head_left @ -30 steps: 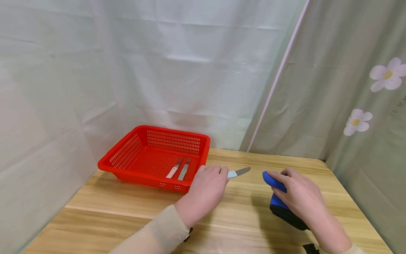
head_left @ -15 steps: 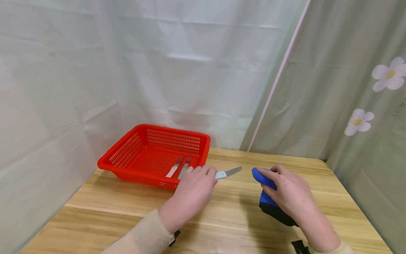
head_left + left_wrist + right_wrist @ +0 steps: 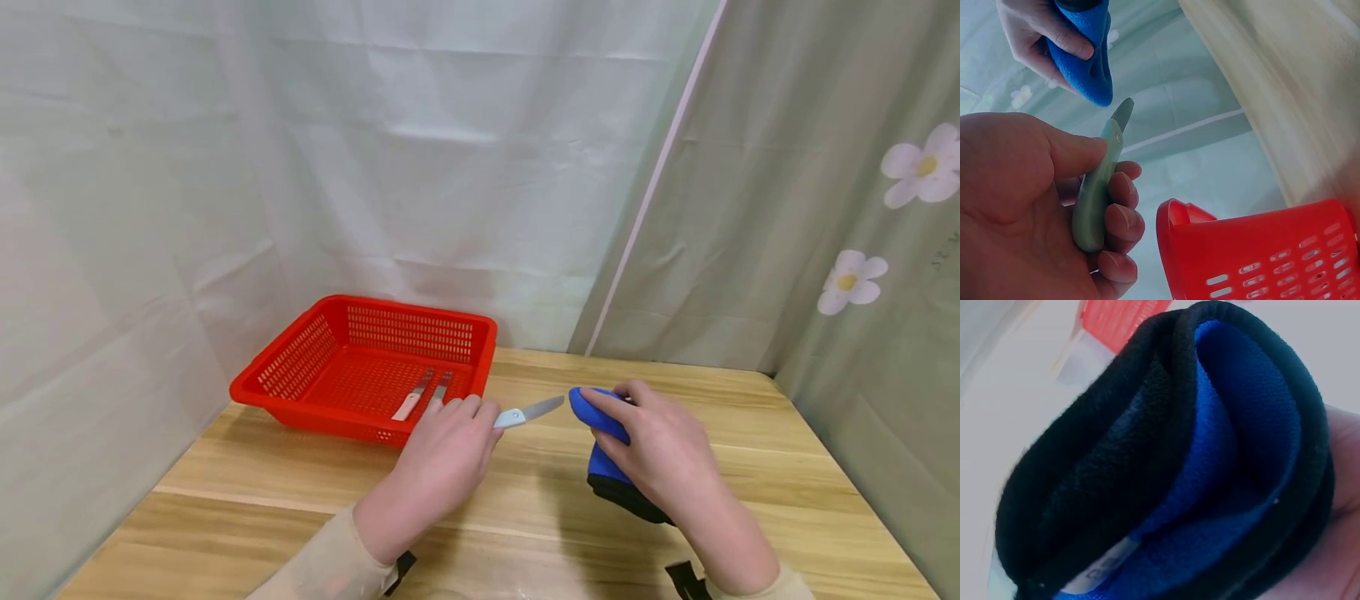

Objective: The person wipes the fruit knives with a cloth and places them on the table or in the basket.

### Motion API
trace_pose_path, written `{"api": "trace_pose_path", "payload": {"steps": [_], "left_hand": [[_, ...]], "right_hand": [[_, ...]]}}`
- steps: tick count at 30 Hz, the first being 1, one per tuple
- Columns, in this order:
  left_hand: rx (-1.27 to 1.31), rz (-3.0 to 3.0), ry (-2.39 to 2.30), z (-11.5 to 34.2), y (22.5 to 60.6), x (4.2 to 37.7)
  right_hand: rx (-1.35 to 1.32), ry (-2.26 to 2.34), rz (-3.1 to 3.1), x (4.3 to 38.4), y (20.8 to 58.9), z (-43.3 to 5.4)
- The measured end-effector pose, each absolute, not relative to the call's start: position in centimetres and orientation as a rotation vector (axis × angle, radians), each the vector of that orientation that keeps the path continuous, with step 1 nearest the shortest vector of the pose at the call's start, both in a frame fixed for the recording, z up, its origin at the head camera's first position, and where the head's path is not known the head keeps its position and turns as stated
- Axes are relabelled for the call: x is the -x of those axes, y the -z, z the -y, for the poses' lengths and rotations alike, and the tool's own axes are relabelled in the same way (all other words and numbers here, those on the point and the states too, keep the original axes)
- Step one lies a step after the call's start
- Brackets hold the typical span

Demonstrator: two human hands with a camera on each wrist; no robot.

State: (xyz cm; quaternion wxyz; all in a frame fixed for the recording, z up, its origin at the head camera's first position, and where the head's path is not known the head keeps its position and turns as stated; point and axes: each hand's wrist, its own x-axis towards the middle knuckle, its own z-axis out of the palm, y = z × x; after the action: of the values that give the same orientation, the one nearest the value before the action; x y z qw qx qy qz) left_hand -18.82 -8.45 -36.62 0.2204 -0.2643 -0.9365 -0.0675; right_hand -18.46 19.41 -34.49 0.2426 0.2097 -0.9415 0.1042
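Observation:
My left hand (image 3: 450, 454) grips a small knife (image 3: 527, 412) by its pale blue-green handle, the blade pointing right. In the left wrist view the thumb presses along the handle (image 3: 1094, 206) and the fingers curl round it. A folded blue cloth with a black edge (image 3: 606, 462) hangs from my right hand (image 3: 663, 446), pinched between thumb and fingers. The cloth's folded tip is close to the knife's blade tip, with a small gap visible in the head view. In the right wrist view the bunched cloth (image 3: 1210, 456) covers most of the frame.
A red perforated plastic basket (image 3: 315, 421) stands on the wooden table (image 3: 247, 508) at the left, beyond my left hand. Inside lie a pink-handled knife (image 3: 411, 398) and another knife (image 3: 442, 386), partly hidden by my hand. A pale curtain (image 3: 450, 167) closes the back and sides.
My left hand has shifted left and slightly towards me with the knife. My right hand has brought the blue cloth left, closer to the blade.

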Motion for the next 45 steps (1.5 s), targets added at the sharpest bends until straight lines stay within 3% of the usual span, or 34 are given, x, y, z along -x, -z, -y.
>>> {"api": "trace_pose_path", "payload": {"steps": [45], "left_hand": [[0.730,2.652,0.208,9.1,35.4,17.9]], "right_hand": [[-0.754,-0.228,2.487,17.5,34.9,-14.8]]}}
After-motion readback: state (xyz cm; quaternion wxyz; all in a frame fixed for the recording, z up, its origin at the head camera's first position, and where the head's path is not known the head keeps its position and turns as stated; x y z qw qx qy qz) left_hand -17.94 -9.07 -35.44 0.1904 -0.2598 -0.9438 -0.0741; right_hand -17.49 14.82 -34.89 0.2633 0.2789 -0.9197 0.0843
